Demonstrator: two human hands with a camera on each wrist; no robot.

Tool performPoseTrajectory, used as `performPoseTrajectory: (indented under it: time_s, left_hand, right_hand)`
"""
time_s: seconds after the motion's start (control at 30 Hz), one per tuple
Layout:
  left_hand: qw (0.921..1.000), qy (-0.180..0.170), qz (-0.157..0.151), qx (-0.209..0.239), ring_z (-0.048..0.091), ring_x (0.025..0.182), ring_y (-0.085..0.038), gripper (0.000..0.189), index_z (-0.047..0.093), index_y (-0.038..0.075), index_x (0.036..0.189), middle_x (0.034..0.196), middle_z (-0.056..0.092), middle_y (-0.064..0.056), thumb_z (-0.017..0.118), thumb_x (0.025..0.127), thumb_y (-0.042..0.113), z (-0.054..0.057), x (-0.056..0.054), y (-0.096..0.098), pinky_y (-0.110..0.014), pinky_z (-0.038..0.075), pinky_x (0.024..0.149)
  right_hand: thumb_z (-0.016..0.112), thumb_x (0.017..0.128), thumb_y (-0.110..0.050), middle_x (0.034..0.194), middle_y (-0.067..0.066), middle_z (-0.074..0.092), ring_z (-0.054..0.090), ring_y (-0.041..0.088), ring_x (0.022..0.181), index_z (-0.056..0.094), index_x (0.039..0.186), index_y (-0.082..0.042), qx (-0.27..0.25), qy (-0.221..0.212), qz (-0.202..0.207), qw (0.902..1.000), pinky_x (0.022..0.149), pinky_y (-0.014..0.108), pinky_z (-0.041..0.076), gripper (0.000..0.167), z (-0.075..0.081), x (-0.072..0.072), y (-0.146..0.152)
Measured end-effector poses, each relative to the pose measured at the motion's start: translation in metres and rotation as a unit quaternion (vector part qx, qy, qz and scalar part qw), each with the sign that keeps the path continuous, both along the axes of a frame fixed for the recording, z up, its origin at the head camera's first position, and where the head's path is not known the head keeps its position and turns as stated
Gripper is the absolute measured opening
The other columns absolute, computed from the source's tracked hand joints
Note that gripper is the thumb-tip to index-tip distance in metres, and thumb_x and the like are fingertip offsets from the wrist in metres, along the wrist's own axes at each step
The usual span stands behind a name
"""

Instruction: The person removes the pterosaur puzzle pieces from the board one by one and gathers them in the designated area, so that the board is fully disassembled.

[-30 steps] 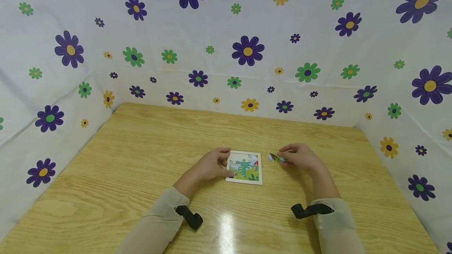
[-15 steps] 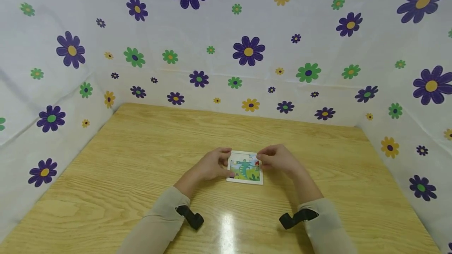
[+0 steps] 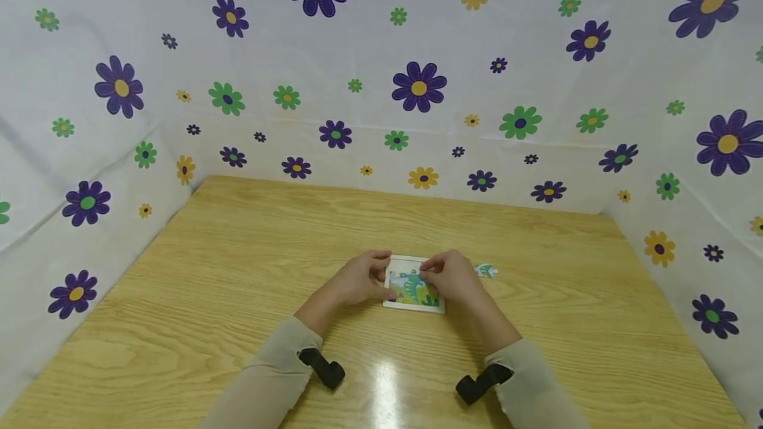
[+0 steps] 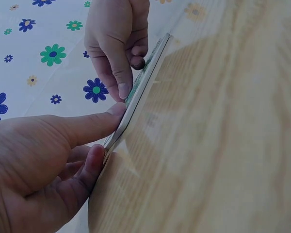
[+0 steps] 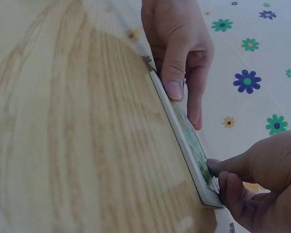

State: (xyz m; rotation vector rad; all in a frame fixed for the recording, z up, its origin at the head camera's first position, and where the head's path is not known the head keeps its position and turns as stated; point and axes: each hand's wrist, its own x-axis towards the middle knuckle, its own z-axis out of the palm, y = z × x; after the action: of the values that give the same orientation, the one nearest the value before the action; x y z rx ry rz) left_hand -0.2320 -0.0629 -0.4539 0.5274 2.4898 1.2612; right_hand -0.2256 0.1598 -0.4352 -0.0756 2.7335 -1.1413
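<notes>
A square jigsaw puzzle (image 3: 411, 288) with a green dinosaur picture sits in a white frame on the table. Bare backing shows along its upper left part. My left hand (image 3: 356, 278) grips the frame's left side, thumb over the near left corner, fingers at the far edge. Over the picture's upper right part, my right hand (image 3: 456, 278) pinches a puzzle piece between thumb and fingers; the fingers hide the piece. In the right wrist view, the thumb (image 5: 228, 165) is right at the picture's edge. A loose teal and white puzzle piece (image 3: 485, 271) lies right of the right hand.
The wooden table (image 3: 286, 230) reaches to a white cloth (image 3: 352, 45) printed with flowers, which hangs at the back and both sides. Black straps (image 3: 484, 384) circle the beige sleeves (image 3: 268, 363).
My right hand has moved left from beside the frame, where a piece showed at its fingertips, onto the picture's upper right. The loose piece has come into view. My left hand stays put.
</notes>
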Motion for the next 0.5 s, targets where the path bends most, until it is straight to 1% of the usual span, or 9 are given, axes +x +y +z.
performPoseTrajectory:
  time_s: [0.07, 0.17, 0.27, 0.37, 0.43, 0.5]
  left_hand:
    - [1.0, 0.002, 0.0, -0.002, 0.053, 0.097, -0.015, 0.082, 0.045, 0.003, 0.149, 0.148, 0.051, -0.007, 0.086, 0.08, 0.023, -0.0006, -0.0002, 0.0, -0.031, 0.045, 0.084]
    - [1.0, 0.003, 0.0, -0.004, 0.053, 0.098, -0.016, 0.082, 0.045, 0.003, 0.149, 0.148, 0.051, -0.008, 0.086, 0.08, 0.023, -0.0001, 0.0002, 0.0002, -0.033, 0.045, 0.087]
    - [0.9999, 0.005, -0.002, -0.008, 0.054, 0.1, -0.016, 0.08, 0.046, 0.004, 0.149, 0.151, 0.048, -0.008, 0.085, 0.081, 0.023, 0.0007, 0.0004, 0.0005, -0.034, 0.045, 0.09]
    - [0.9999, 0.006, -0.005, -0.013, 0.053, 0.101, -0.016, 0.079, 0.046, 0.003, 0.149, 0.154, 0.045, -0.007, 0.084, 0.082, 0.023, 0.0015, 0.0005, 0.0005, -0.033, 0.045, 0.09]
    - [0.9999, 0.004, -0.005, -0.015, 0.053, 0.101, -0.015, 0.08, 0.045, 0.004, 0.15, 0.153, 0.046, -0.007, 0.084, 0.082, 0.023, 0.001, 0.0002, 0.0005, -0.032, 0.045, 0.089]
    - [0.9999, 0.001, -0.003, -0.015, 0.053, 0.1, -0.015, 0.081, 0.044, 0.004, 0.15, 0.151, 0.048, -0.006, 0.084, 0.082, 0.023, 0.0011, 0.0001, 0.0004, -0.032, 0.044, 0.088]
  right_hand:
    - [0.072, 0.093, -0.016, 0.079, 0.003, 0.065, 0.054, 0.015, 0.069, 0.077, 0.093, -0.008, 0.03, 0.017, 0.006, 0.9994, 0.061, 0.026, 0.042, 0.01, -0.0008, -0.0005, -0.0012]
    - [0.072, 0.093, -0.016, 0.084, 0.004, 0.066, 0.054, 0.017, 0.075, 0.076, 0.09, -0.01, 0.051, 0.034, 0.011, 0.9981, 0.066, 0.03, 0.043, 0.008, -0.0016, -0.0018, -0.0027]
    - [0.072, 0.093, -0.016, 0.097, 0.008, 0.065, 0.055, 0.02, 0.083, 0.076, 0.089, -0.011, 0.064, 0.051, 0.014, 0.9965, 0.075, 0.037, 0.047, 0.008, -0.0023, -0.0022, -0.0027]
    - [0.073, 0.092, -0.017, 0.11, 0.012, 0.062, 0.059, 0.024, 0.095, 0.076, 0.088, -0.012, 0.08, 0.071, 0.022, 0.994, 0.088, 0.046, 0.049, 0.008, -0.0026, -0.0019, -0.0022]
    - [0.073, 0.092, -0.018, 0.112, 0.013, 0.062, 0.06, 0.026, 0.099, 0.075, 0.087, -0.013, 0.089, 0.079, 0.027, 0.9925, 0.092, 0.048, 0.049, 0.007, -0.002, -0.0015, -0.002]
    - [0.074, 0.092, -0.018, 0.111, 0.012, 0.064, 0.06, 0.026, 0.099, 0.075, 0.089, -0.013, 0.093, 0.085, 0.033, 0.9915, 0.091, 0.047, 0.05, 0.006, -0.0007, -0.0017, -0.0017]
